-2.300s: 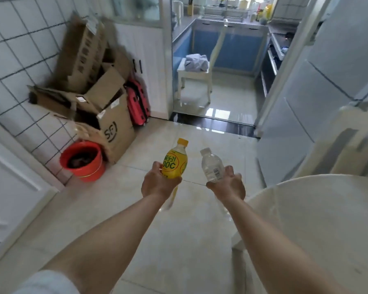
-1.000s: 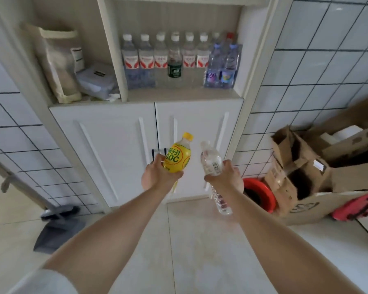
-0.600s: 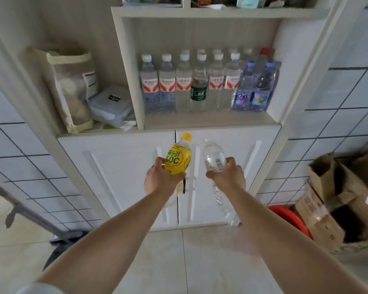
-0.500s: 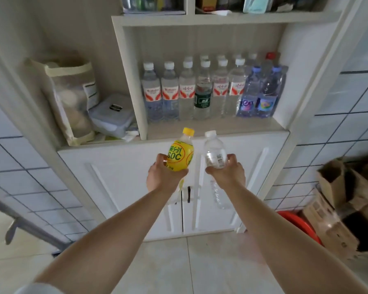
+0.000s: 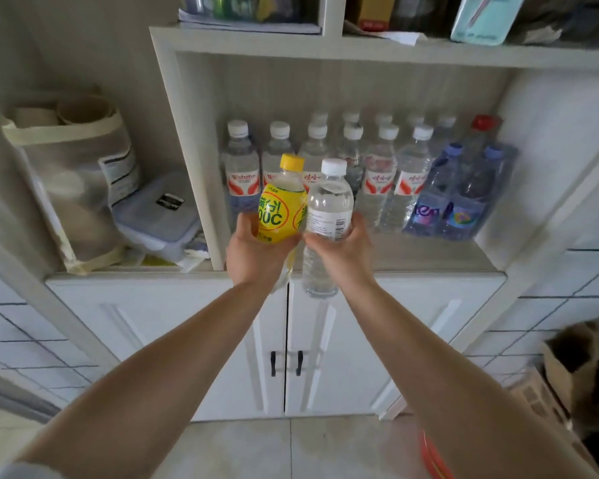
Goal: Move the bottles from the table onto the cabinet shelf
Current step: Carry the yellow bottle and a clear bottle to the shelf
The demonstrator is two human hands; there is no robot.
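My left hand (image 5: 253, 257) grips a yellow drink bottle (image 5: 280, 205) with a yellow cap. Right beside it, my right hand (image 5: 343, 250) holds a clear water bottle (image 5: 328, 209) with a white cap; its lower end shows below my fingers. Both bottles are upright, touching side by side, raised just in front of the cabinet shelf (image 5: 429, 254). Several water bottles (image 5: 377, 178) with red-and-white labels stand in rows at the back of that shelf, and a wrapped pack of blue-capped bottles (image 5: 460, 198) fills the right end.
A divider panel (image 5: 191, 160) bounds the shelf on the left; beyond it sit a mesh bag (image 5: 70, 181) and a plastic lidded box (image 5: 159, 216). White double doors (image 5: 287, 340) close the cabinet below. A cardboard box (image 5: 574, 371) and a red bucket rim (image 5: 433, 458) are at the lower right.
I turned from the room to the cabinet and came closer. Both hands have risen with their bottles from door height up to shelf level.
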